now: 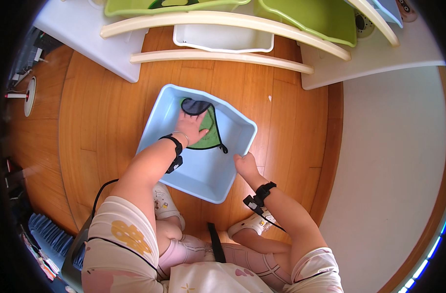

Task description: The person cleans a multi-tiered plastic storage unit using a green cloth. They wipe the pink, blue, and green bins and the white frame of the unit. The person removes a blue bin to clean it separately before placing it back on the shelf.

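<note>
A light blue plastic bin [204, 172] stands tilted a little to the view, low before me over the wooden floor. Inside it lies a green cloth with black edging [210, 128] and a small black hanging loop; its top part is folded over, showing a dark grey side. My left hand [191, 126] reaches into the bin and rests palm down on the cloth, fingers spread towards the fold. With my right hand [246, 164] I grip the bin's right rim, fingers partly hidden by the wall.
A storage rack with cream rails [223, 55] and pale side panels [98, 40] stands beyond the bin. It holds green bins [318, 22]; a white bin [224, 38] shows behind the rails. A wall [384, 146] is at the right. My shoes flank the bin's near side.
</note>
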Demonstrator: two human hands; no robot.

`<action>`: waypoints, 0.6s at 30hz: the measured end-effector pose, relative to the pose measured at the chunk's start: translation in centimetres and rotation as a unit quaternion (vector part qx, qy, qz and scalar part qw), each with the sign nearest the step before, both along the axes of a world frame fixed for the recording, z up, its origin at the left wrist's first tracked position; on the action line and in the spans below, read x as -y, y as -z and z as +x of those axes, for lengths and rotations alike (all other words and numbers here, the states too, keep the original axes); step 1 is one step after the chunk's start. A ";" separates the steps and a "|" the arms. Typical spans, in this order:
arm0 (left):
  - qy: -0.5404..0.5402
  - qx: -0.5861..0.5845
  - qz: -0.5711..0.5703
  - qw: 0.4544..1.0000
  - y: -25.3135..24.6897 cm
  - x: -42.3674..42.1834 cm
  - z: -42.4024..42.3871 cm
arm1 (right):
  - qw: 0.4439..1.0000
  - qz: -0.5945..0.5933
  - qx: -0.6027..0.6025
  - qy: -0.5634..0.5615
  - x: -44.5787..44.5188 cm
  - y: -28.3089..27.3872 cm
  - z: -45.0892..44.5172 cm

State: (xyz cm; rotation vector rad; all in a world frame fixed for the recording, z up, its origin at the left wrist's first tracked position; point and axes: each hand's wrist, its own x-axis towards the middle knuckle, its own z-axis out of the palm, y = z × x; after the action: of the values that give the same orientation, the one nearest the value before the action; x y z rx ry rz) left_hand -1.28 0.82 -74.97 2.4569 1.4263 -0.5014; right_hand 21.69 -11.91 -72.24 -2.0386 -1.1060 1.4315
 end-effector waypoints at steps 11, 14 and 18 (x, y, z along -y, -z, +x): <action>-0.150 -0.107 -0.008 0.983 -0.8 0.2 -0.9 | 0.999 -0.004 -0.042 0.010 -0.2 -0.1 -0.1; -0.147 -0.154 -0.031 0.977 -1.2 1.4 0.6 | 1.000 0.014 -0.025 0.012 -0.1 0.7 -0.2; -0.063 -0.167 0.018 0.984 -0.8 3.0 1.2 | 1.000 -0.011 -0.023 0.007 -0.2 0.4 -0.1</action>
State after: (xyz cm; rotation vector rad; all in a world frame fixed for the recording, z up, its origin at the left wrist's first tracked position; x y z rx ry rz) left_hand -0.10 -2.21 -74.19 2.3704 1.7178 -0.8987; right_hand 21.61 -11.71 -72.63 -2.0138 -1.0613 1.4814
